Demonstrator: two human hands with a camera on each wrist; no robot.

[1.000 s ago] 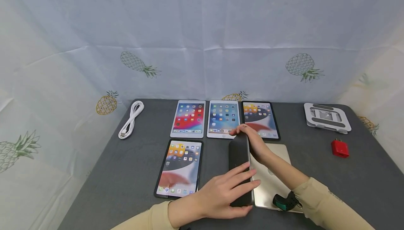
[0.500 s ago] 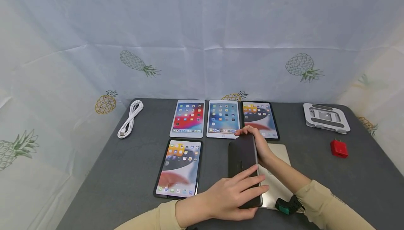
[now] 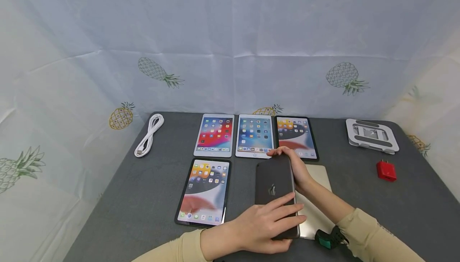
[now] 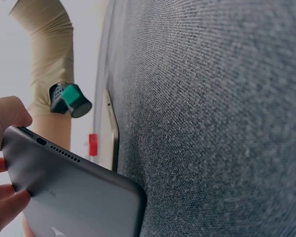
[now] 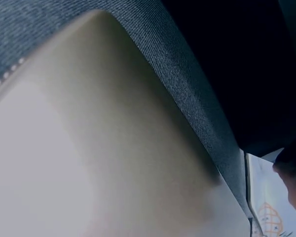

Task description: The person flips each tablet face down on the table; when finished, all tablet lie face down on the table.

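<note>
Your 2 hands hold the grey tablet (image 3: 274, 186) back-up: left hand (image 3: 256, 230) fingers (image 3: 284, 210) grasping its near end, right hand (image 3: 298, 168) gripping the far edge.

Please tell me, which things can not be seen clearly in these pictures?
- Dark tablet: its screen faces away in every view.
- Gold tablet: head view, the dark tablet and right forearm cover most; right wrist view, blurred.
- Right hand: its fingers are mostly behind the dark tablet.
- Left hand: left wrist view, cut by the edge.

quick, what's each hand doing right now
Left hand: grips the near end of the dark grey tablet, which is back side up.
Right hand: holds the same tablet's far end, fingers curled over its top edge.
</note>
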